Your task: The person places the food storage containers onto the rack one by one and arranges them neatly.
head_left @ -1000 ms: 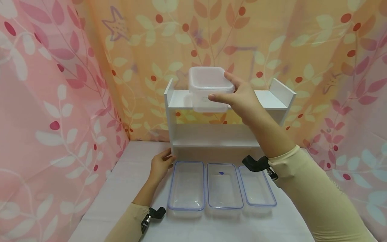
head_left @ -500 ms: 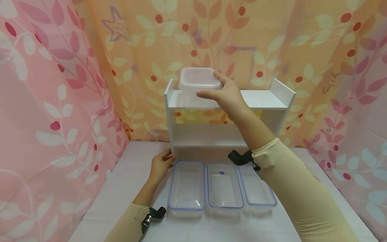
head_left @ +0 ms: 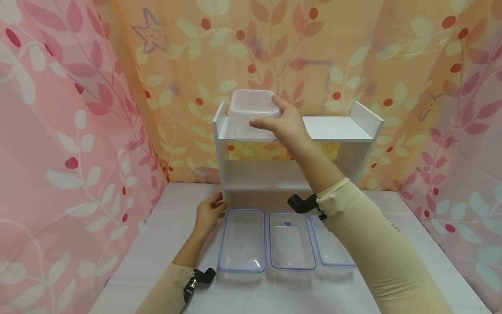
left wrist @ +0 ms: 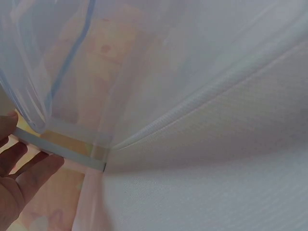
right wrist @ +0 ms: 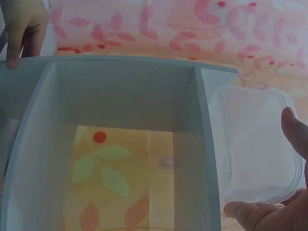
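Observation:
My right hand (head_left: 291, 130) holds a frosted plastic food container (head_left: 251, 103) with a pale lid, thumb at its front and fingers along its right side. The container is at the left end of the top board of a white shelf (head_left: 337, 127), next to the raised side panel; the right wrist view shows its base right at the board. My left hand (head_left: 208, 214) grips the lower front edge of the shelf's left side panel (left wrist: 62, 153), thumb on one side and fingers on the other in the left wrist view.
Three clear containers with blue rims stand in a row before the shelf: a left one (head_left: 242, 244), a middle one (head_left: 292, 248) and a right one (head_left: 333, 248), partly behind my right sleeve. Patterned curtains (head_left: 188, 65) enclose the white-covered table (head_left: 145, 261).
My right hand has carried the food container leftward and slightly back, from in front of the top board to its left end. My left hand has stayed at the side panel.

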Available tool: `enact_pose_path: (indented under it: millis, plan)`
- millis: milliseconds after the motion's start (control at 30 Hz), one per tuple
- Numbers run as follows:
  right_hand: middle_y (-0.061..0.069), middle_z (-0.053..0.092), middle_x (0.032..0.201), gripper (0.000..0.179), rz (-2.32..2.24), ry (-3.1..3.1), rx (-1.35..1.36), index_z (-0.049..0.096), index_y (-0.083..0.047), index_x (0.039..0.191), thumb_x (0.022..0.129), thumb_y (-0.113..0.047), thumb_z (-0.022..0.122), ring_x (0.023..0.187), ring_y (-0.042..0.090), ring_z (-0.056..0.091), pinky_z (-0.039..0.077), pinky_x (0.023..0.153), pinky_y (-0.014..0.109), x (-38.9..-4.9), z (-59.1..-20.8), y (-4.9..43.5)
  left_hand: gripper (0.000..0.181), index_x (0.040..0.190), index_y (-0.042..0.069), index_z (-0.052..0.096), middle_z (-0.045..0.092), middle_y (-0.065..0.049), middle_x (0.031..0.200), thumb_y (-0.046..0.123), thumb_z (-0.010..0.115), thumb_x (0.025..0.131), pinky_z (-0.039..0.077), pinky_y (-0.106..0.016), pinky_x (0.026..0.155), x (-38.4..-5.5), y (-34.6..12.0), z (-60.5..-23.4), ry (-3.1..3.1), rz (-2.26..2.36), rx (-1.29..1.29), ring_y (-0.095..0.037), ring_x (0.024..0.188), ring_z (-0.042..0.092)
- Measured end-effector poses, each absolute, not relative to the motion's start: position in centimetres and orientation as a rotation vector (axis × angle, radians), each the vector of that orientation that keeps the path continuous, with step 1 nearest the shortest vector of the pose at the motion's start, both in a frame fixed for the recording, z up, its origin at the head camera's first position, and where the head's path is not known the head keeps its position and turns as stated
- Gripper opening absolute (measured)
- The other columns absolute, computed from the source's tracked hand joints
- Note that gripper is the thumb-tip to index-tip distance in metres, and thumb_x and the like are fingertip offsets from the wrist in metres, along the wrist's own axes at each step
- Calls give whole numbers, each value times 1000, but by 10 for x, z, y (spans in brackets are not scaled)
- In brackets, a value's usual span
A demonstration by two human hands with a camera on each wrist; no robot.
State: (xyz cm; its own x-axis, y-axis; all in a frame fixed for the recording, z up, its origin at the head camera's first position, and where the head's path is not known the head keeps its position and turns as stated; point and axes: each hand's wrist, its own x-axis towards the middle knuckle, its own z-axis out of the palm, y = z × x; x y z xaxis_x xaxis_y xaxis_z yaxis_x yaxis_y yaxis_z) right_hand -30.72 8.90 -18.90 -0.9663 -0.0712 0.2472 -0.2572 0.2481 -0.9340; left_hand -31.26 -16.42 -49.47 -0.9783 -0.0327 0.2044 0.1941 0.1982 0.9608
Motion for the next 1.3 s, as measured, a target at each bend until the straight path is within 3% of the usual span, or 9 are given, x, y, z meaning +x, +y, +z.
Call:
enact_pose_path:
  millis: [200,433,933,1300]
  plan:
    - [-3,36,164,108,1803,-2353,307,32,-26,162,74,-34,94,135,17,44,40,116,32,-310,-191,86,52,144,6,58,62,-12,142,14,74,95,63,-40,80,-317,-165,-499,-2297,-1874,-143,-34,121,67]
    - [-3,38,162,109,1778,-2357,312,31,-26,162,74,-36,94,135,16,45,41,115,33,-312,-191,85,52,145,3,56,60,-16,144,9,72,96,59,-55,88,-317,-165,-498,-2292,-1897,-133,-38,124,64]
    - [-3,42,159,106,1695,-2379,319,33,-26,161,75,-38,93,131,18,48,44,112,34,-312,-191,83,50,142,7,61,64,-14,139,12,75,94,62,-47,80,-316,-166,-499,-2270,-1875,-164,-34,118,68]
    - [1,46,156,103,1655,-2379,359,33,-22,161,78,-40,91,130,20,52,48,109,36,-308,-192,87,50,141,8,62,65,-11,139,12,76,94,62,-48,81,-314,-166,-497,-2265,-1889,-147,-34,118,68]
